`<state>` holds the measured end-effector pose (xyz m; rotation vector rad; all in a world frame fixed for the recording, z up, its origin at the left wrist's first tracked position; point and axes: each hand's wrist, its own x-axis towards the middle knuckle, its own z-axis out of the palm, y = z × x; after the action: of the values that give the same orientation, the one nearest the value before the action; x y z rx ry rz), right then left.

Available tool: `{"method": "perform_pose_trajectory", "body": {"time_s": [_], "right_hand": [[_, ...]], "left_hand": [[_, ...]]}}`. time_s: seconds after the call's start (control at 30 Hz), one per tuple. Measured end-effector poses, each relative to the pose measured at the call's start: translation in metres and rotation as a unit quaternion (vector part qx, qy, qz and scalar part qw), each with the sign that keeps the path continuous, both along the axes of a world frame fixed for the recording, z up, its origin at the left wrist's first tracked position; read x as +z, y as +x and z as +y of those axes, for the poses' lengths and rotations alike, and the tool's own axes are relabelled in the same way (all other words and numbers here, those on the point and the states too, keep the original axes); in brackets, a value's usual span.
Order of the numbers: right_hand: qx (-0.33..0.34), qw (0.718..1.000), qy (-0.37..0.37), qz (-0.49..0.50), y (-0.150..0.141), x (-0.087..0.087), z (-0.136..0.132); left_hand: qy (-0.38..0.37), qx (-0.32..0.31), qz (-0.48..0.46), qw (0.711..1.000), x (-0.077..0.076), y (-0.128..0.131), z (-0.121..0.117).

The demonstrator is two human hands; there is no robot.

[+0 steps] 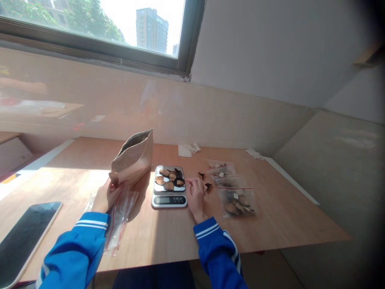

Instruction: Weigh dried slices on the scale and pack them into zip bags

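Observation:
My left hand (108, 196) is closed on the lower left corner of a brown kraft paper bag (135, 164), which stands tilted with its mouth open. Under and beside that hand lie clear zip bags (122, 216) with red seal strips. A small digital kitchen scale (169, 201) sits at the middle, its digits too faint to read. Several dried brown pieces (169, 185), dark at the edges, rest on its plate. My right hand (196, 196) is at the plate's right edge, fingers bent together, fingertips by the rightmost piece; whether they pinch anything is hidden.
Two loose dark pieces (208, 186) lie right of my right hand. Beyond them are filled zip bags (237, 202) with small white labels. A phone (27, 241) lies at the left front. Crumpled tissue (192, 148) and a white paper (184, 151) are by the tiled wall.

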<state>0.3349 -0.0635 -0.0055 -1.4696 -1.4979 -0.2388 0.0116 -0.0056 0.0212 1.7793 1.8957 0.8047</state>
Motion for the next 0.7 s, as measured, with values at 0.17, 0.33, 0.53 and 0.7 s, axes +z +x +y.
{"method": "perform_pose_trajectory", "body": {"time_s": [0.17,0.33,0.53,0.7], "right_hand": [[0.003,1.000,-0.021,0.012,-0.001,0.000,-0.001],[0.001,1.000,-0.019,0.021,0.000,0.000,-0.001],[0.004,0.999,-0.028,0.027,0.001,-0.003,0.000],[-0.005,0.998,-0.053,0.028,0.003,-0.007,0.001]], "left_hand": [[0.009,-0.013,-0.009,1.000,0.001,-0.001,-0.001],[0.011,-0.020,-0.022,1.000,0.003,0.000,-0.003],[0.000,-0.010,-0.021,1.000,0.008,0.004,-0.005],[-0.007,0.010,-0.022,1.000,0.011,0.005,-0.009]]}}
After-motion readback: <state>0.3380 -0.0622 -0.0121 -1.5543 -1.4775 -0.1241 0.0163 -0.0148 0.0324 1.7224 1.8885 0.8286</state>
